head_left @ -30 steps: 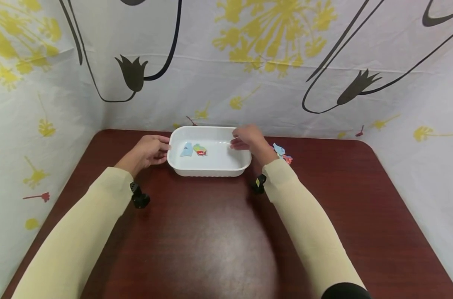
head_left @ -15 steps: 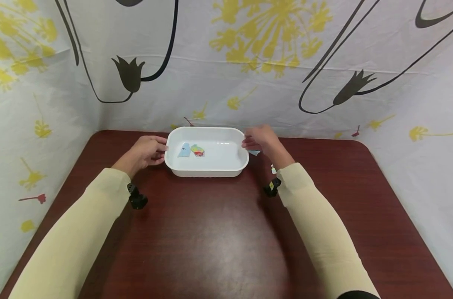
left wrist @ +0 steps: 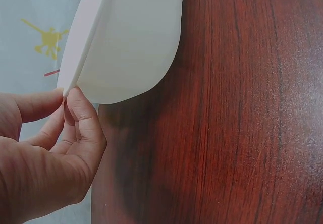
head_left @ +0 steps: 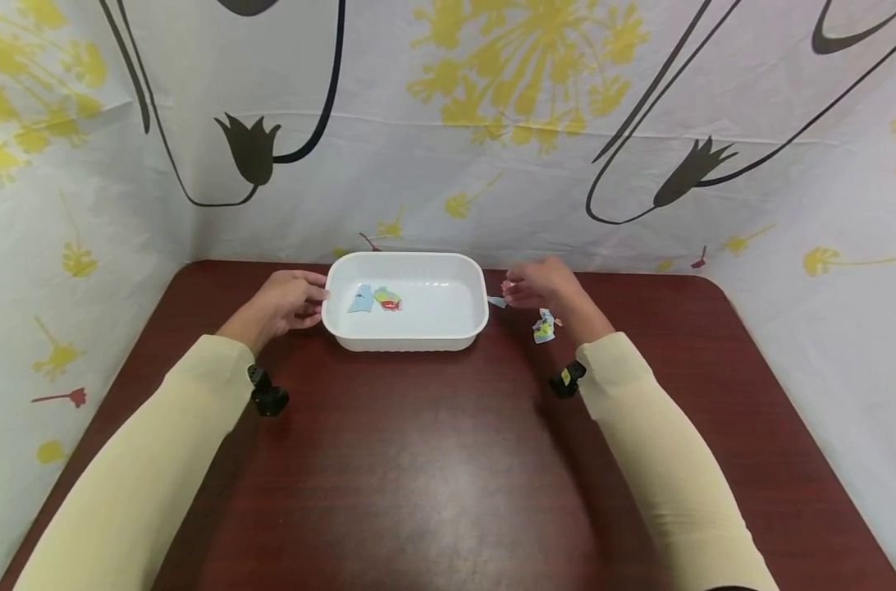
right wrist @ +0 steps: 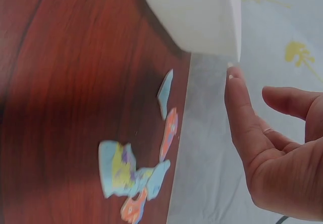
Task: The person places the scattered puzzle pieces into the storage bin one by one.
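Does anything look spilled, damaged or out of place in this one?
Possibly the loose pieces: several irregular ones lie in an untidy cluster on the table beside the white tray, while two others lie inside it. The tray shows no visible damage.

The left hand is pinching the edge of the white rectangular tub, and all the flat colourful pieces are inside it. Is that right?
Not all are inside: several flat colourful pieces lie on the red-brown wooden table, beside the white rectangular tub, as the head and right wrist views show. The left hand is indeed pinching the tub's edge.
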### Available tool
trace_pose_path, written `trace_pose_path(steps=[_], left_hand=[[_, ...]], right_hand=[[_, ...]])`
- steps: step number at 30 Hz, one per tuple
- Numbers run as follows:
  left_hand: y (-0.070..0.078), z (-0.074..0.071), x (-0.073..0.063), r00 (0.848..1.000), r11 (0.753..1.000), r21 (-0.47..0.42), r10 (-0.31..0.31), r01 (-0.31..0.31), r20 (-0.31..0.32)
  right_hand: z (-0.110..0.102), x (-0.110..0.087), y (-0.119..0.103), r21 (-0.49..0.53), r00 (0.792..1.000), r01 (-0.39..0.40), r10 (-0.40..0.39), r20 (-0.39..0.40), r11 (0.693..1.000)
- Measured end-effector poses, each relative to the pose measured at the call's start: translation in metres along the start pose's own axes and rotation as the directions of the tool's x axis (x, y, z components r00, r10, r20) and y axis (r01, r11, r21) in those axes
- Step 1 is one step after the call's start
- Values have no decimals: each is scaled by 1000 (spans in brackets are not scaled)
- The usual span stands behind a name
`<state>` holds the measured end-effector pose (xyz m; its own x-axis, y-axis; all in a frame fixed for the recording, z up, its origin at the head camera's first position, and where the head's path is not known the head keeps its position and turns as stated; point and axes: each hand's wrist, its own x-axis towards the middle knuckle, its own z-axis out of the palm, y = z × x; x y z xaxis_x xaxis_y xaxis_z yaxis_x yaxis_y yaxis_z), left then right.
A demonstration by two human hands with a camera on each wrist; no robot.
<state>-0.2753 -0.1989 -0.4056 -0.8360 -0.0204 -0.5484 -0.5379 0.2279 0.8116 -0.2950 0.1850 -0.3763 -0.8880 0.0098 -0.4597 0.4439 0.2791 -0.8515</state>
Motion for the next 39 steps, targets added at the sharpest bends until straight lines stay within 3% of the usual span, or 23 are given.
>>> trace_pose_path(steps=[12, 19, 35, 39], left_hand=[[1, 0, 0, 1000, 1000, -5, 2, -2, -6], [1, 2, -1, 1000, 1000, -15, -5, 5, -1], [1, -1, -4, 1000, 1000, 5, 17, -17, 7], [1, 0, -4, 1000, 1000, 0, -1, 1, -4]], right_hand=[[-24, -8, 18, -55, 998, -50, 48, -43, 997], [-35, -13, 36, -72, 997, -71, 70, -10, 995], [-45, -20, 73, -66, 992, -128, 127, -14, 990], [-46, -22, 78, -72, 990, -142, 142, -10, 987]])
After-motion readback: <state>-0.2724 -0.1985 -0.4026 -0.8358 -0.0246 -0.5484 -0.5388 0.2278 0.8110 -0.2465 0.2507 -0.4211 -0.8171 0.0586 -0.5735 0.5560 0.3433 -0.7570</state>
